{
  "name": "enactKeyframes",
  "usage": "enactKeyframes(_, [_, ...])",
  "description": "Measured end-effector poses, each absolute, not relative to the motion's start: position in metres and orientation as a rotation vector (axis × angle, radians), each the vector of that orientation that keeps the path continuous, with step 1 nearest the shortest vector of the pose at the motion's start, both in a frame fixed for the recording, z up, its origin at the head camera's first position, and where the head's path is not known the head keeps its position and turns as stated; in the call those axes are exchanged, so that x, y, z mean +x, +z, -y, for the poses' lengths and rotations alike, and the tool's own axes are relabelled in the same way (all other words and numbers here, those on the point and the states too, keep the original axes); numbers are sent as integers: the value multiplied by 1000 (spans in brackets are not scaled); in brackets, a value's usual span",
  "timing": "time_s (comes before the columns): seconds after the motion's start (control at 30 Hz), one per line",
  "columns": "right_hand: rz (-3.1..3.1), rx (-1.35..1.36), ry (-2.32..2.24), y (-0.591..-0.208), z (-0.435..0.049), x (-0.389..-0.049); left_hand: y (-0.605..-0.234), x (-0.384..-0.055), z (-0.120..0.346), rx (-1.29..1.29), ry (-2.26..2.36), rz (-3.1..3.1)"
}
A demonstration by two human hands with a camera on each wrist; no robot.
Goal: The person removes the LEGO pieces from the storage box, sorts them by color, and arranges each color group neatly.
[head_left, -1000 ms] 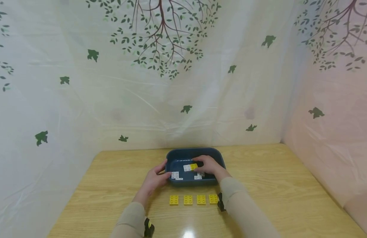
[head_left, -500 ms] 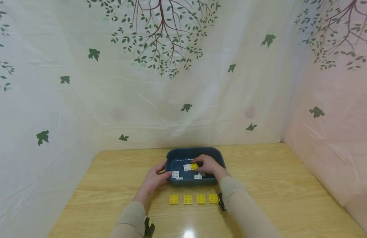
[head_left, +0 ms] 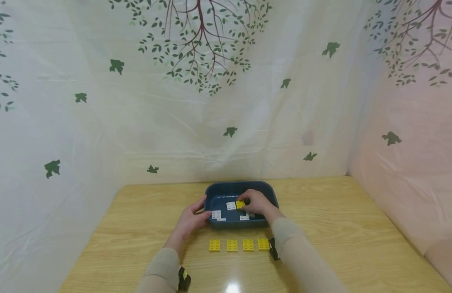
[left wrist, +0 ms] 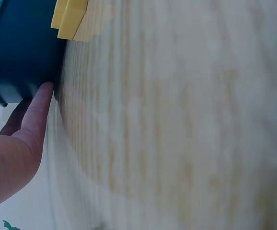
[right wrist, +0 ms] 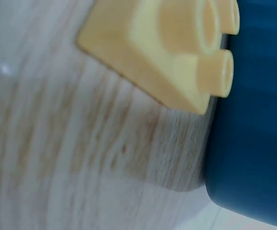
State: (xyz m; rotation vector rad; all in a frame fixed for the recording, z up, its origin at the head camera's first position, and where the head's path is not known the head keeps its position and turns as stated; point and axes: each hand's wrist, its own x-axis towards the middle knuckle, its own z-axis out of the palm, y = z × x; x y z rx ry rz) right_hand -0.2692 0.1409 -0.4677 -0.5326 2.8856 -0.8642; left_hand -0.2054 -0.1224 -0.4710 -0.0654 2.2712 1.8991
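Clearances about the blue tray (head_left: 235, 225). Wide passage runs over the bare tabletop (head_left: 343, 232) right of the tray, and over more beyond the hand at its left. The left hand (head_left: 191, 219) lies against the tray's left end and blocks entry there; the right hand (head_left: 257, 202) and right sleeve (head_left: 288, 232) bar its right half and front right corner. Room to enter lies over the tray's back left part (the printed curtain (head_left: 182, 158) stands just behind). Within the tray, a pinched yellow brick (head_left: 240, 204) and a white brick (head_left: 231, 206) obstruct the middle; other white bricks (head_left: 216, 214) occupy the front corners. Before the tray, four yellow bricks (head_left: 232, 245) leave a narrow strip along its front wall.
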Motion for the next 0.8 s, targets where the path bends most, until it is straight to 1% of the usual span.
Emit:
enactKeyframes(0.43, [-2913, -486, -1055, -457, -145, -272, -473, -215, 125, -48, 1916, -2239])
enactKeyframes(0.57, [-2903, -539, -1104, -450, -146, -267, -472, -216, 126, -32, 1915, -2237])
enactKeyframes(0.8, [-2940, -718, -1058, -441, -154, -249, -472, -220, 127, -45, 1920, -2226])
